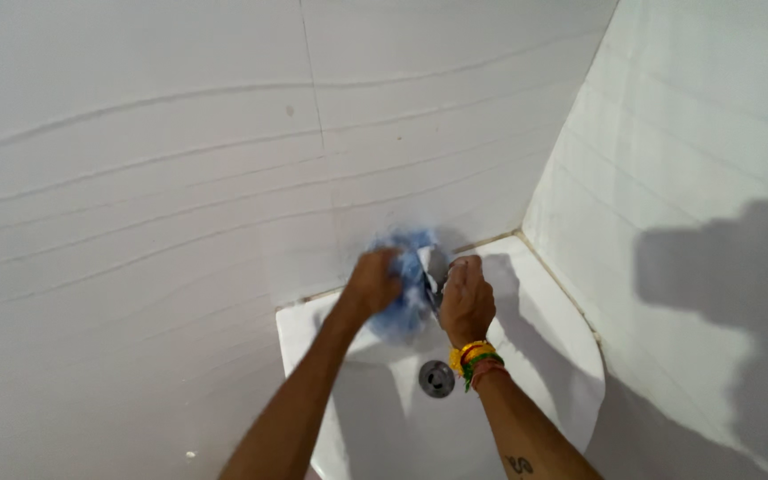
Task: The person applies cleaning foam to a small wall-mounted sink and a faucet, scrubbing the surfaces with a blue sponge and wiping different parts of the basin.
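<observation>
Two hands, left (373, 283) and right (466, 300), one blue cloth (409, 276), one white basin (544, 338), one metal drain (436, 379) and one tap (432, 283) are counted at lower centre.

White tiled walls (135, 133) meet in a corner, shadow (731, 293) at right.

You've got a blue cloth (404, 286), fluffy and bunched up, blurred, pressed against the chrome tap (432, 283) at the back of the white corner basin (544, 329). Cloth covers the tap's left side and top; only a thin shiny strip of tap shows beside it, upright, just above the round metal drain (436, 379) in the bowl
</observation>
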